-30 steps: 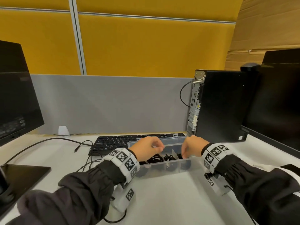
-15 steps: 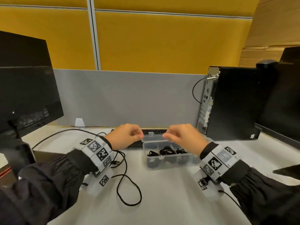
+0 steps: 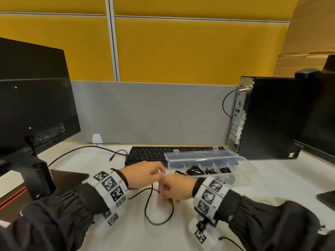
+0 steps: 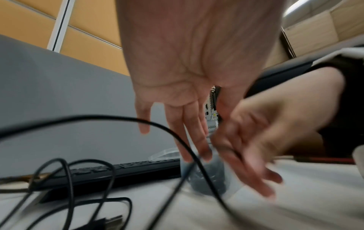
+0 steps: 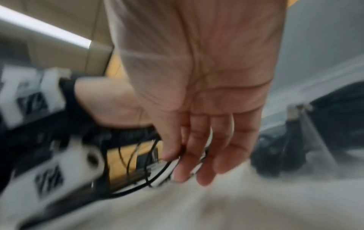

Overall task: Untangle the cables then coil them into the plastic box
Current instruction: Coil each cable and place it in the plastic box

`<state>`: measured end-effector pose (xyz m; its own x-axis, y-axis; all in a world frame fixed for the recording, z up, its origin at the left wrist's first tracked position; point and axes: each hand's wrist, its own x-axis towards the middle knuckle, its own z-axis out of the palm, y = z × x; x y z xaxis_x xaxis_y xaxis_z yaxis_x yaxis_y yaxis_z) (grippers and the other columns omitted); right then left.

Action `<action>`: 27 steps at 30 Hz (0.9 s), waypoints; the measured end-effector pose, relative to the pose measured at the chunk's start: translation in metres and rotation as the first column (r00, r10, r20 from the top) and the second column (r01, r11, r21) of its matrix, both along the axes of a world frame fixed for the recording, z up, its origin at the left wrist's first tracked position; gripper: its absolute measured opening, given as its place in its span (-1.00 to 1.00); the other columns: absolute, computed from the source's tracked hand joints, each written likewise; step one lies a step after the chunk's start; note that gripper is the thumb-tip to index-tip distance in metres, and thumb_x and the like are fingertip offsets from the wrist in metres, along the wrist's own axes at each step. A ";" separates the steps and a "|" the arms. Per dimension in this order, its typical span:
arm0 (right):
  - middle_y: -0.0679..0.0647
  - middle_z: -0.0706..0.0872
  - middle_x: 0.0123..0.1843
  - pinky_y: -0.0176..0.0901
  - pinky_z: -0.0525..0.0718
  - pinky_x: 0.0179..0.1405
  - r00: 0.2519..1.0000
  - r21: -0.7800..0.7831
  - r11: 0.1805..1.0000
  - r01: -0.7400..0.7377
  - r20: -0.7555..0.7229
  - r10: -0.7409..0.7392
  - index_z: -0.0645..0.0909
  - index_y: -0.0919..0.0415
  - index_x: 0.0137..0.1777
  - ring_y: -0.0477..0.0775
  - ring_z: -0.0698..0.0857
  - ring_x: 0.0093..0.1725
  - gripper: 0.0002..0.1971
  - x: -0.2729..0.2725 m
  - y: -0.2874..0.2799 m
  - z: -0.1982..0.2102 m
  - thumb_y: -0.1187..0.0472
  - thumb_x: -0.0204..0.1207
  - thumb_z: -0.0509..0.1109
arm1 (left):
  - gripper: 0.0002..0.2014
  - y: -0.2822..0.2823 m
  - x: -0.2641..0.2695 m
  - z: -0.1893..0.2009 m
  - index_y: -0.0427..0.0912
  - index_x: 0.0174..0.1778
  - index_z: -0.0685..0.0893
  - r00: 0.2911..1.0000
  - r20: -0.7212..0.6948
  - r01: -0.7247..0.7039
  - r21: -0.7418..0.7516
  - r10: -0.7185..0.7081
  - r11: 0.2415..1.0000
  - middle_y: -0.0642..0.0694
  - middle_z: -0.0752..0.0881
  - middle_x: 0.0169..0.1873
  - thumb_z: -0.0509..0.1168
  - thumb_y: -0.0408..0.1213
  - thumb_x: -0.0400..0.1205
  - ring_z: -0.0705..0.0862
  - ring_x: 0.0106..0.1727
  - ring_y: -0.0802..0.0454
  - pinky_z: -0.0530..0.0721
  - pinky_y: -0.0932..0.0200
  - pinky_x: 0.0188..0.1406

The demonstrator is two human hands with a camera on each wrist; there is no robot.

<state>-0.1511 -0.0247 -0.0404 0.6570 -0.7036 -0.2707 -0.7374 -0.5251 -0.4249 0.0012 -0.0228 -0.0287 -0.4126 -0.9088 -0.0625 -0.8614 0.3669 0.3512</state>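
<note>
Two hands meet at desk centre. Left hand (image 3: 146, 173) hangs with fingers extended, gripping nothing. Right hand (image 3: 176, 187) pinches the thin black cable (image 3: 154, 212) between thumb and fingers; its loop lies at six o'clock. Clear plastic compartment box (image 3: 243, 175) with coiled black cables (image 3: 195, 171) sits at two o'clock.

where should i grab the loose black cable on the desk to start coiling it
Judging by its pose, take the thin black cable on the open loop lying flat on the white desk, just below the right hand. Come from above with a pinch: the loop is clear of the clear plastic box and of the tangle near the left hand.
</note>
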 end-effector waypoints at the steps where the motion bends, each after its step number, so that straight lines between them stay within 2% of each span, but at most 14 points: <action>1: 0.05 0.71 -0.21 -0.20 0.61 -0.28 0.987 0.033 0.998 0.054 0.147 -0.058 0.49 0.04 -0.18 -0.09 0.58 -0.40 -0.86 -0.008 -0.003 0.006 0.20 0.62 0.28 | -0.81 0.001 -0.002 0.001 0.00 0.13 0.54 0.994 -0.111 -0.002 -0.005 0.002 1.000 0.02 0.76 -0.05 0.12 -0.06 0.70 0.68 -0.05 0.19 0.60 0.24 0.02; 3: -0.01 0.71 -0.39 -0.05 0.65 -0.20 0.862 0.149 0.976 0.160 0.460 -0.212 0.50 0.06 -0.20 -0.07 0.62 -0.43 -0.84 -0.025 -0.005 0.017 0.23 0.62 0.29 | -0.82 0.003 -0.010 0.007 -0.08 0.01 0.55 0.947 -0.322 -0.003 0.019 0.009 1.000 0.08 0.70 -0.41 0.13 -0.09 0.71 0.60 -0.43 0.29 0.53 0.42 -0.32; 5: 0.00 0.67 -0.47 0.04 0.70 -0.12 0.661 0.309 0.941 0.137 0.679 -0.319 0.52 0.18 -0.18 -0.01 0.66 -0.43 -0.88 -0.042 -0.004 0.027 0.28 0.61 0.31 | -0.77 0.001 -0.017 0.017 -0.13 -0.17 0.60 0.870 -0.493 0.005 0.027 0.009 1.000 0.12 0.46 -0.61 0.14 -0.13 0.71 0.42 -0.59 0.25 0.52 0.38 -0.45; 7: 0.01 0.53 -0.53 0.01 0.76 -0.15 0.447 0.478 0.878 0.001 0.786 -0.428 0.50 0.25 -0.16 -0.01 0.62 -0.49 -0.90 -0.059 -0.001 0.037 0.30 0.60 0.28 | -0.71 -0.005 -0.020 0.030 -0.07 -0.35 0.60 0.856 -0.517 -0.012 -0.043 -0.012 0.999 0.12 0.35 -0.68 0.18 -0.14 0.69 0.32 -0.64 0.23 0.44 0.34 -0.56; 9: -0.03 0.37 -0.56 -0.12 0.76 -0.34 0.332 0.551 0.829 -0.096 0.803 -0.495 0.51 0.27 -0.11 -0.10 0.46 -0.61 -0.91 -0.077 0.001 0.048 0.24 0.55 0.29 | -0.66 -0.012 -0.020 0.039 -0.06 -0.43 0.53 0.890 -0.456 -0.040 -0.123 -0.020 0.992 0.12 0.31 -0.72 0.20 -0.08 0.67 0.26 -0.66 0.22 0.29 0.35 -0.61; 11: -0.07 0.27 -0.58 -0.29 0.59 -0.58 0.360 0.550 0.832 -0.067 0.791 -0.494 0.53 0.25 -0.12 -0.15 0.29 -0.66 -0.86 -0.097 -0.001 0.057 0.16 0.52 0.30 | -0.62 -0.018 -0.016 0.045 -0.10 -0.47 0.46 0.911 -0.413 -0.060 -0.160 -0.011 0.985 0.10 0.30 -0.66 0.22 0.00 0.63 0.25 -0.62 0.18 0.26 0.32 -0.57; 12: -0.08 0.24 -0.58 -0.34 0.45 -0.65 0.419 0.518 0.855 0.007 0.775 -0.473 0.55 0.22 -0.16 -0.15 0.23 -0.65 -0.83 -0.107 -0.002 0.061 0.11 0.52 0.32 | -0.59 -0.020 -0.013 0.047 -0.11 -0.49 0.41 0.917 -0.399 -0.077 -0.168 0.004 0.983 0.08 0.28 -0.63 0.24 0.03 0.61 0.23 -0.59 0.15 0.24 0.29 -0.55; 14: -0.07 0.23 -0.56 -0.36 0.26 -0.66 0.593 0.316 0.914 0.257 0.695 -0.407 0.57 0.19 -0.25 -0.12 0.19 -0.62 -0.72 -0.128 -0.003 0.070 -0.02 0.51 0.33 | -0.54 -0.023 -0.006 0.052 -0.12 -0.52 0.33 0.914 -0.403 -0.124 -0.174 0.044 0.977 0.08 0.22 -0.63 0.30 0.05 0.55 0.19 -0.59 0.14 0.18 0.30 -0.57; 15: -0.09 0.26 -0.58 -0.37 0.26 -0.65 0.658 0.181 0.911 0.370 0.641 -0.394 0.56 0.21 -0.28 -0.14 0.21 -0.62 -0.67 -0.139 -0.005 0.074 -0.07 0.51 0.33 | -0.53 -0.025 -0.001 0.054 -0.12 -0.53 0.30 0.909 -0.413 -0.151 -0.181 0.065 0.972 0.10 0.19 -0.64 0.33 0.06 0.52 0.17 -0.59 0.14 0.16 0.30 -0.58; 16: -0.13 0.30 -0.62 -0.40 0.28 -0.66 0.683 0.078 0.887 0.456 0.608 -0.405 0.53 0.24 -0.30 -0.16 0.24 -0.65 -0.63 -0.150 -0.007 0.077 -0.09 0.51 0.34 | -0.51 -0.026 0.004 0.056 -0.12 -0.54 0.28 0.902 -0.421 -0.181 -0.184 0.089 0.966 0.10 0.17 -0.65 0.35 0.06 0.51 0.16 -0.60 0.15 0.14 0.30 -0.58; 20: -0.09 0.28 -0.65 -0.43 0.32 -0.70 0.671 -0.082 0.774 0.628 0.562 -0.484 0.35 0.19 -0.47 -0.16 0.22 -0.71 -0.54 -0.192 -0.015 0.083 -0.12 0.46 0.36 | -0.48 -0.028 0.020 0.064 -0.08 -0.59 0.26 0.906 -0.396 -0.232 -0.173 0.148 0.957 0.11 0.17 -0.69 0.37 0.17 0.37 0.15 -0.63 0.15 0.14 0.31 -0.59; 23: -0.03 0.27 -0.61 -0.28 0.37 -0.51 0.656 -0.216 0.663 0.717 0.532 -0.536 0.29 0.15 -0.54 -0.09 0.30 -0.63 -0.47 -0.217 -0.015 0.084 -0.23 0.42 0.32 | -0.47 -0.030 0.025 0.071 -0.07 -0.60 0.26 0.907 -0.380 -0.267 -0.183 0.182 0.946 0.10 0.17 -0.68 0.33 0.27 0.28 0.15 -0.61 0.15 0.16 0.33 -0.59; 25: 0.04 0.31 -0.57 -0.16 0.41 -0.41 0.636 -0.323 0.556 0.766 0.505 -0.583 0.30 0.16 -0.54 0.02 0.38 -0.54 -0.41 -0.236 -0.013 0.086 -0.36 0.37 0.21 | -0.44 -0.033 0.033 0.074 -0.11 -0.56 0.24 0.896 -0.386 -0.314 -0.198 0.221 0.929 0.08 0.16 -0.66 0.33 0.26 0.32 0.14 -0.59 0.12 0.17 0.23 -0.51; 27: 0.08 0.38 -0.56 -0.15 0.42 -0.42 0.579 -0.437 0.396 0.807 0.456 -0.676 0.35 0.20 -0.53 0.08 0.46 -0.52 -0.34 -0.259 -0.011 0.087 -0.43 0.41 0.09 | -0.43 -0.034 0.046 0.075 -0.13 -0.55 0.23 0.884 -0.380 -0.367 -0.208 0.271 0.907 0.05 0.16 -0.65 0.34 0.26 0.31 0.15 -0.56 0.07 0.18 0.15 -0.43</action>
